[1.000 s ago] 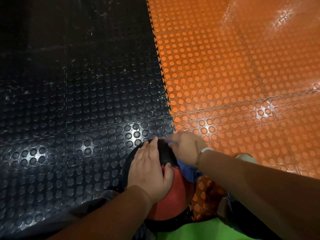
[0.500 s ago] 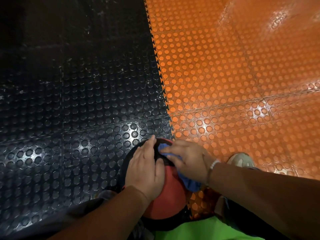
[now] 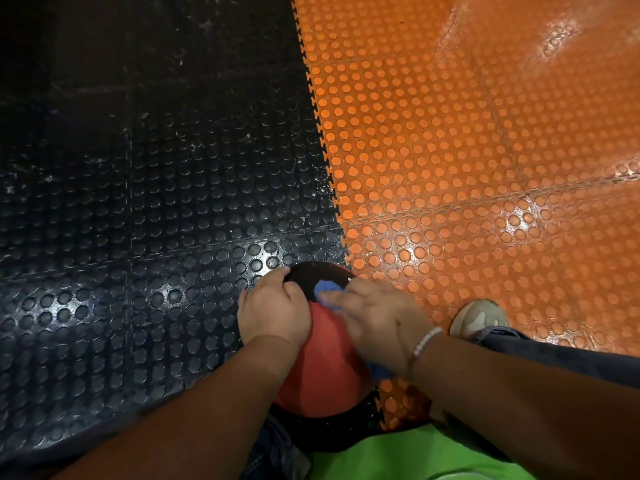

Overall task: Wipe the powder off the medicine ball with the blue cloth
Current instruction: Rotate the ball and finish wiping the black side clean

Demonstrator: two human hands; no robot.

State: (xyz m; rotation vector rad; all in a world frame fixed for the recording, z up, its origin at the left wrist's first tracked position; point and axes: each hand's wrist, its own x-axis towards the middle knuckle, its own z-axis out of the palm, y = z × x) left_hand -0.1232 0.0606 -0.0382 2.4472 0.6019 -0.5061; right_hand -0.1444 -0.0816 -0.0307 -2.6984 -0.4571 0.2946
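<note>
While the left hand (image 3: 273, 313) cups the medicine ball (image 3: 322, 368) on the floor (image 3: 173, 202), fingers bent over its far side, the right hand (image 3: 377, 320) presses the blue cloth (image 3: 325, 289) flat-fingered against its black top; mid-wipe, probably, with the red panel to sweep next

On the medicine ball (image 3: 322, 368), the left hand (image 3: 273, 313) lies left of the cloth (image 3: 325, 289) under the right hand (image 3: 377, 317).

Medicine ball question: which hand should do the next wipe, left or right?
Right. The right hand lies flat on the blue cloth atop the medicine ball, so it can probably just sweep on. The left hand grips the ball's left side with no cloth, steadying it.
</note>
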